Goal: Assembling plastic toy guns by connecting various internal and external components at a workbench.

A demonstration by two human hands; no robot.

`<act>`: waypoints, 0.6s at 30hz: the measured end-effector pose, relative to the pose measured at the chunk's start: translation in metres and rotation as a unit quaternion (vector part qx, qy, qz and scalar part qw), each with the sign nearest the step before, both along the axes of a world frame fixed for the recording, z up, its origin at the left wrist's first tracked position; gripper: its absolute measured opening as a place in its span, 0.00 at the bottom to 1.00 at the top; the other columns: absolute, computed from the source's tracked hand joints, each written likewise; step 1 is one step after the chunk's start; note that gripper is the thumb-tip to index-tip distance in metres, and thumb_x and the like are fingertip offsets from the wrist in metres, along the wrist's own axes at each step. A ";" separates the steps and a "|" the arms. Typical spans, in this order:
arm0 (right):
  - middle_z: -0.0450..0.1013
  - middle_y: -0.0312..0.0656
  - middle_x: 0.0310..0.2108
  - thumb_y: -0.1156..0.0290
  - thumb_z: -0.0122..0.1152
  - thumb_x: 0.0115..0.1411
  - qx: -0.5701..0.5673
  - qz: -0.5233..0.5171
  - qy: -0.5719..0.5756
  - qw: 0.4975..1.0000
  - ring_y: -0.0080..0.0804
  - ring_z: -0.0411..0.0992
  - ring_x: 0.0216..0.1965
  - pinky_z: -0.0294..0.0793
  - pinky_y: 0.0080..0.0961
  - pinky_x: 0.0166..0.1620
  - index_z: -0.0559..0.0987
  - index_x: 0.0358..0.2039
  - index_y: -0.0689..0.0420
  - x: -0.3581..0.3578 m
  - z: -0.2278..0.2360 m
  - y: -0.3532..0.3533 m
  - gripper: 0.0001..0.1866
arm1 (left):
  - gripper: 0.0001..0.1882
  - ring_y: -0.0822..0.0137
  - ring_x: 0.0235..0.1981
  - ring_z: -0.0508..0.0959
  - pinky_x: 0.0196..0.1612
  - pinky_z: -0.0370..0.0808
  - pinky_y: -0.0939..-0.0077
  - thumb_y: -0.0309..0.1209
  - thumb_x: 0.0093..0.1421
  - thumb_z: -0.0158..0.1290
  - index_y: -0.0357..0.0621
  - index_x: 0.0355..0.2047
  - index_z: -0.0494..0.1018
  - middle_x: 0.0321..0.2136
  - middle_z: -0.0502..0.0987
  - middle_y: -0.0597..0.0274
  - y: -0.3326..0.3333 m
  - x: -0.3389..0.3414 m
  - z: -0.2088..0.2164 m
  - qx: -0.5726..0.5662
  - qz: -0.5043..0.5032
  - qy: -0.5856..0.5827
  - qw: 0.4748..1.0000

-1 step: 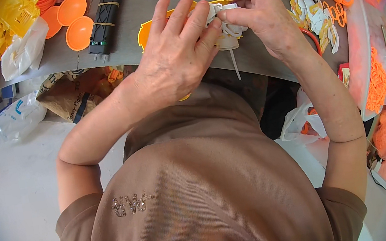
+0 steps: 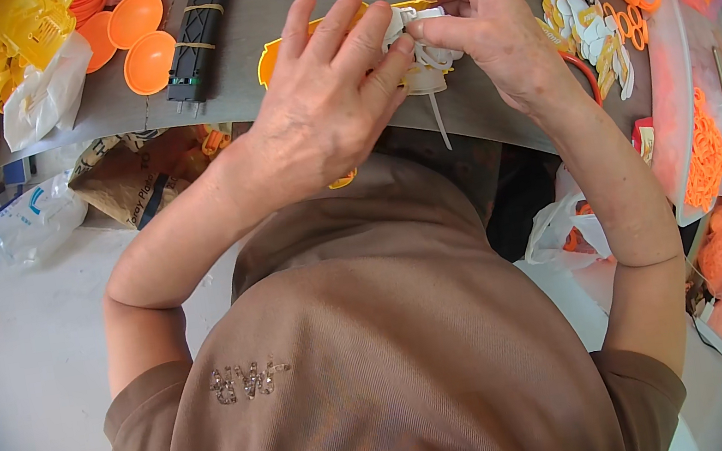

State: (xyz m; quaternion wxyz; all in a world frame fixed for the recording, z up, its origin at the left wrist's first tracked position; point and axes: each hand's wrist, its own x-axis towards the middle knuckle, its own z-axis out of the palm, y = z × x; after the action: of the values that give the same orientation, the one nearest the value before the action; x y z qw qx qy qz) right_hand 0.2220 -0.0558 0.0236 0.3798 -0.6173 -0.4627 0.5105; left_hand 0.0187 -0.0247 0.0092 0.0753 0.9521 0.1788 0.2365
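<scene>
1. Location: the white plastic part [image 2: 432, 12] is at the hands, above the table [image 2: 237, 81] and close to its near edge, between the table's left and right ends.
2. Left hand [image 2: 320, 106]: palm down, fingers spread over the yellow plastic shell [image 2: 270, 64]; thumb and index fingertips bear on or lie just beside the white plastic part. Whether the hidden underside grips the shell cannot be told.
3. Right hand [image 2: 496, 33]: thumb and index finger pinch the right end of the white plastic part.
4. Governing relation: the white plastic part lies right of the left palm and left of the right palm, in the gap between the 2 hands. Its visible long axis runs roughly left to right, along the near edge. The right hand is nearer, being in contact; the shell extends leftward beneath the left hand.
5. Adjacent: a thin white strip [image 2: 440, 120] points toward the near edge. A black plastic bar [image 2: 201, 27] with 2 rubber bands lies to the left; white oval pieces [image 2: 593, 27] are heaped toward the table's right end.
6. Change from the earlier frame: slight. The left hand has shifted marginally, and more of a small yellow piece [image 2: 343, 180] shows below its wrist. The right hand's pinch appears unchanged.
</scene>
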 end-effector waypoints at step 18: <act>0.71 0.37 0.34 0.74 0.62 0.52 0.024 0.017 -0.033 0.999 0.21 0.68 0.36 0.68 0.19 0.40 0.73 0.41 0.64 0.013 -0.004 0.010 0.16 | 0.19 0.52 0.52 0.70 0.57 0.62 0.49 0.28 0.51 0.59 0.43 0.46 0.74 0.49 0.70 0.52 0.011 0.011 -0.004 0.035 0.000 -0.032 0.999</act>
State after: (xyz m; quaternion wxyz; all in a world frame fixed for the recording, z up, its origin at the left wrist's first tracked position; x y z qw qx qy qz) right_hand 0.2351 -0.0459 0.0195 0.3701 -0.6168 -0.4973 0.4849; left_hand 0.0293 -0.0142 0.0054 0.0473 0.9461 0.1681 0.2727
